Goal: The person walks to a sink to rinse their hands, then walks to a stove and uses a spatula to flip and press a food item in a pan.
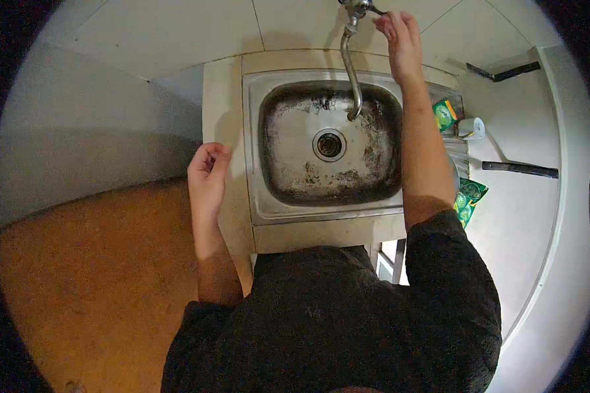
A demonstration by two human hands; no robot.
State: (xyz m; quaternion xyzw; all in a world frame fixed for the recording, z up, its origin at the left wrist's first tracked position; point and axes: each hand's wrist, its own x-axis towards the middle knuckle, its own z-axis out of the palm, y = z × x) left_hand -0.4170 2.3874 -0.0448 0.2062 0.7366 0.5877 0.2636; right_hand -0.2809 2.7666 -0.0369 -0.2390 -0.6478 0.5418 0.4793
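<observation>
A metal sink (288, 141) with dark stains on its basin lies in front of me, its round drain (329, 145) uncovered. From the wall a faucet (351, 72) curves down over the basin; no water stream is visible. My right hand (403, 40) is raised at the faucet's handle (377, 10), fingers bent together near its end; whether they grip it is hard to tell. Left of the sink, my left hand (210, 164) hovers by the counter edge with fingers curled and thumb against them. Nothing shows in it.
Right of the sink are a green packet (444, 114), a white cup (471, 128) and another green packet (470, 200), partly behind my right arm. Dark brackets (519, 169) are on the right wall. Orange-brown floor (111, 275) lies at left.
</observation>
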